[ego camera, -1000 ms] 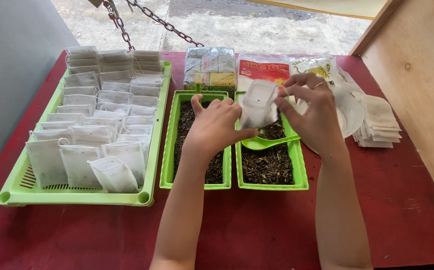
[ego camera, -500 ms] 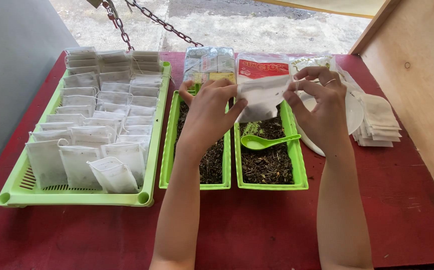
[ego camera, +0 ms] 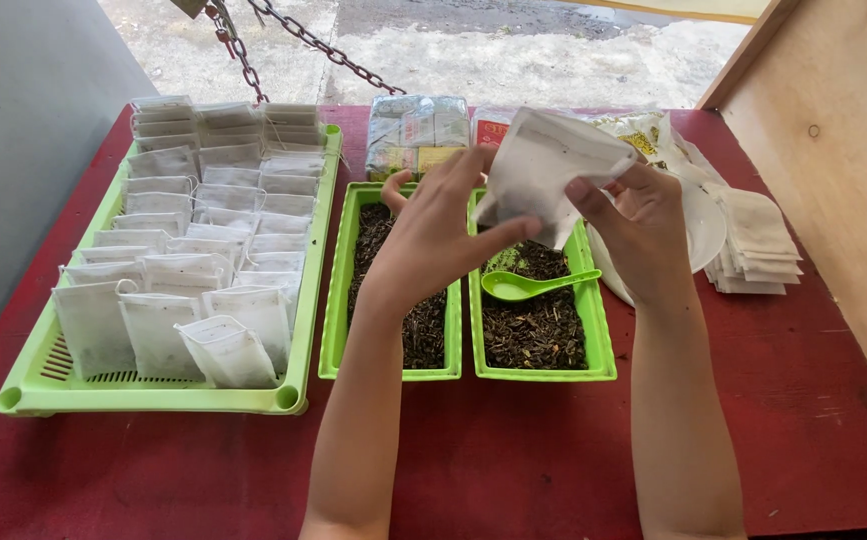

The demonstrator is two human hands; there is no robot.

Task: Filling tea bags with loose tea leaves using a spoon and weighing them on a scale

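Observation:
Both hands hold one white paper pouch (ego camera: 548,165) up over the green trays. My left hand (ego camera: 438,235) pinches its lower left edge, and my right hand (ego camera: 638,225) grips its right side. Below them stand two narrow green trays of dark loose leaves, the left tray (ego camera: 336,300) and the right tray (ego camera: 598,340). A green plastic spoon (ego camera: 528,287) lies on the leaves in the right tray.
A wide green slotted tray (ego camera: 153,395) at the left holds several rows of filled white pouches (ego camera: 193,250). A stack of empty pouches (ego camera: 758,245) lies at the right beside a white plate (ego camera: 703,230). Packets (ego camera: 418,130) sit behind the trays. A wooden panel (ego camera: 833,140) stands at the right.
Both hands have lifted the pouch higher and turned it, moving it from just above the right tray up toward the camera.

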